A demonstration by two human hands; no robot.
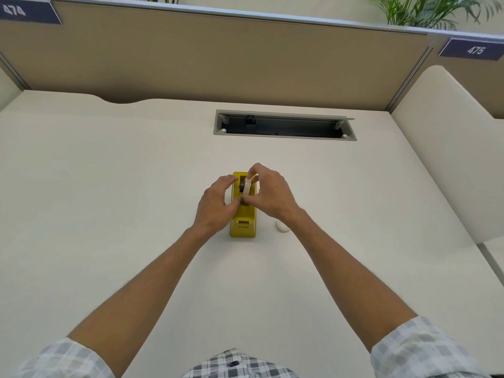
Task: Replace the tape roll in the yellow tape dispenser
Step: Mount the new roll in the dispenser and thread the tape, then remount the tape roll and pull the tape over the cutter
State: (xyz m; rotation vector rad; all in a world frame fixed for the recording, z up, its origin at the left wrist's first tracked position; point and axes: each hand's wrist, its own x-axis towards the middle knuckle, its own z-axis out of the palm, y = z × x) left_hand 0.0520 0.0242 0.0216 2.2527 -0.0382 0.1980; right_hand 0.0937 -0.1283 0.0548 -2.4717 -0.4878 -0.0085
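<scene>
The yellow tape dispenser (242, 225) stands on the white desk (109, 200), its cutter end towards me. A whitish tape roll (247, 186) on a dark core sits upright in the dispenser's open slot. My right hand (268, 193) pinches the roll from the right, fingers over its top and thumb at its lower edge. My left hand (215, 203) curls around the dispenser's left side, fingertips at the slot and the dark core. A second white tape roll (282, 227) lies flat on the desk just right of the dispenser, partly hidden by my right wrist.
A grey cable tray opening (283, 125) is set into the desk behind the dispenser. A tan partition (218, 58) closes off the back, and a white side panel (450, 148) bounds the right.
</scene>
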